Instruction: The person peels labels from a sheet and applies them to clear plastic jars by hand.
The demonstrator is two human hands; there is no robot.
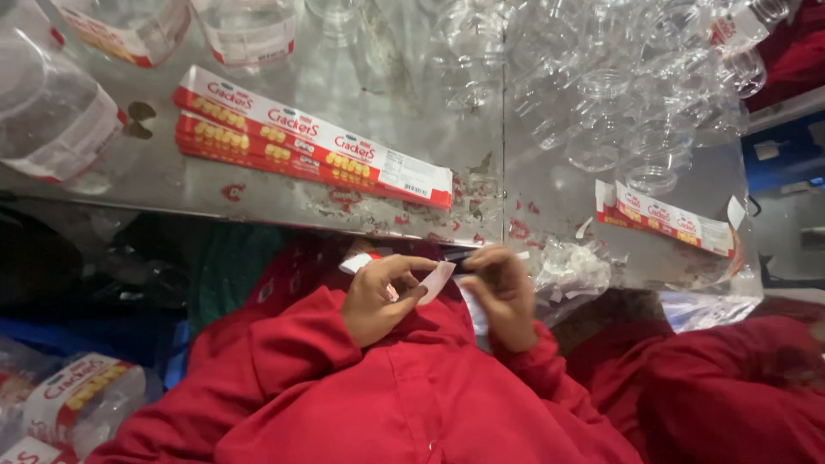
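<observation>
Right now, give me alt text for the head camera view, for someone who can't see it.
Two hands in red sleeves, left hand and right hand, pinch a small white paper strip between them at the edge of a metal table. On the table lie red-and-white label strips and many clear plastic jars.

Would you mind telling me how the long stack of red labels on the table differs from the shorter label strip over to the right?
The long label stack is several strips piled up; the short label strip looks thin, perhaps single. The stack runs far longer. The stack lies mid-table; the strip lies by the clear plastic jars. Both are red and white, angled alike.
</observation>
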